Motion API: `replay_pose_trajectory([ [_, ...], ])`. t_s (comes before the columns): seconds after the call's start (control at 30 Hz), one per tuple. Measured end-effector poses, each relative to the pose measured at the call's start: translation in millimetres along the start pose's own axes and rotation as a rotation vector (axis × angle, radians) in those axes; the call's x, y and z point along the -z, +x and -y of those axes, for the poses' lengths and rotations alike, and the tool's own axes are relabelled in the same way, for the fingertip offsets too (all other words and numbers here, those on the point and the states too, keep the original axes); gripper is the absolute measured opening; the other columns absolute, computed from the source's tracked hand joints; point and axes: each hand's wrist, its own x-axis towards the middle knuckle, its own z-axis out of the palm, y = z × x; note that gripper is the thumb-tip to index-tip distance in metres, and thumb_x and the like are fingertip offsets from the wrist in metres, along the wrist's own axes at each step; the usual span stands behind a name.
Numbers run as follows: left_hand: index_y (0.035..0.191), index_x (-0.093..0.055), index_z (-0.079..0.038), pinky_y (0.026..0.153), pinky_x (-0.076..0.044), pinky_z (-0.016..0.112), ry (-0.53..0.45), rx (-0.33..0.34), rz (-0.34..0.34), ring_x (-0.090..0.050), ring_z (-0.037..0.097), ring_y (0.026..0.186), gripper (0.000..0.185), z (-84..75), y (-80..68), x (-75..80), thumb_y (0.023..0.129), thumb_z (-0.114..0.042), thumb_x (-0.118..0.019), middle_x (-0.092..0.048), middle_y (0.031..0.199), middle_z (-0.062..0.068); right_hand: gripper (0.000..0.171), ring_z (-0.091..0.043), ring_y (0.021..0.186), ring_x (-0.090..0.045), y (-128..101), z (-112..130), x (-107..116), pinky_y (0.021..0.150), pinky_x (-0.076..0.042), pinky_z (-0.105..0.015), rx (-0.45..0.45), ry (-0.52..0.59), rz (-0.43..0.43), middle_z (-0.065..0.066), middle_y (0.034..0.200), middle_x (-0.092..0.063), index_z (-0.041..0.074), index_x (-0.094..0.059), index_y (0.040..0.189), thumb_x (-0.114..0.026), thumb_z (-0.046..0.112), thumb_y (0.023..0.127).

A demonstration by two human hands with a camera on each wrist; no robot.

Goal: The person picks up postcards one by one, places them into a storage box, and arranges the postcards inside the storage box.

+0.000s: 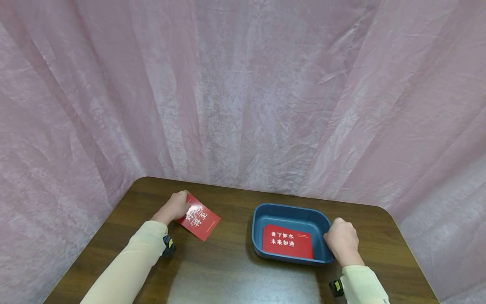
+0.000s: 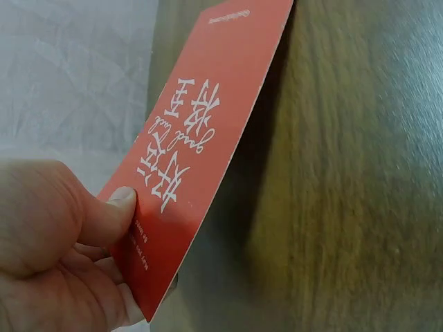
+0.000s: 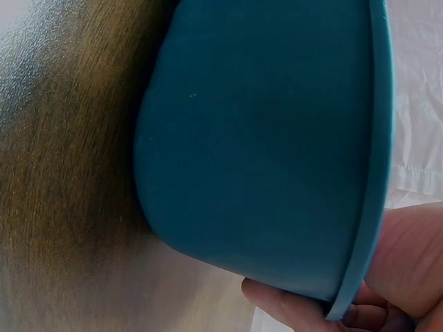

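Observation:
My left hand (image 1: 176, 207) pinches a red card (image 1: 205, 219) by one end, thumb on the printed face and fingers behind it. White Chinese characters and the words "good luck" show on this card (image 2: 201, 131) in the left wrist view, where it tilts above the wooden tabletop. At the right, my right hand (image 1: 343, 240) grips the right rim of a blue plastic bin (image 1: 290, 207); fingers curl under the lip on the outside in the right wrist view. Inside the bin lie red cards (image 1: 288, 249) with white characters, one overlapping another.
The bin stands on a brown wooden table (image 1: 224, 261) with rounded far corners. A pink velvet curtain (image 1: 243, 105) hangs close behind the table and along both sides. Small black devices are strapped at both wrists, the left one (image 1: 168, 245) just below the sleeve cuff.

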Motion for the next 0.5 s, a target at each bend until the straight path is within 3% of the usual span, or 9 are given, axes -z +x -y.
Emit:
replay_pose_trajectory([
  [0.33,0.129,-0.048,0.002,0.091,-0.047,0.046,-0.045,-0.101,-0.074,-0.056,0.031,0.109,0.043,-17.4,-1.0,7.2,0.09,-0.012,-0.058,-0.059,0.119,0.022,0.014,-0.027,0.055,-0.054,2.2,-1.4,-1.0,0.042,-0.044,-0.038,0.002,-0.011,-0.011,-0.017,0.063,-0.058,-0.004,-0.059,0.072,-0.059,0.009,0.079],
  [0.5,0.13,-0.048,0.001,0.084,-0.051,0.042,-0.071,-0.129,-0.116,-0.058,0.03,0.105,0.042,-29.8,-2.1,13.5,0.092,-0.013,-0.056,-0.059,0.12,0.022,0.014,-0.027,0.054,-0.054,2.6,-1.0,-1.4,0.042,-0.044,-0.037,0.002,-0.013,-0.005,-0.016,0.062,-0.057,-0.003,-0.059,0.071,-0.058,0.009,0.079],
])
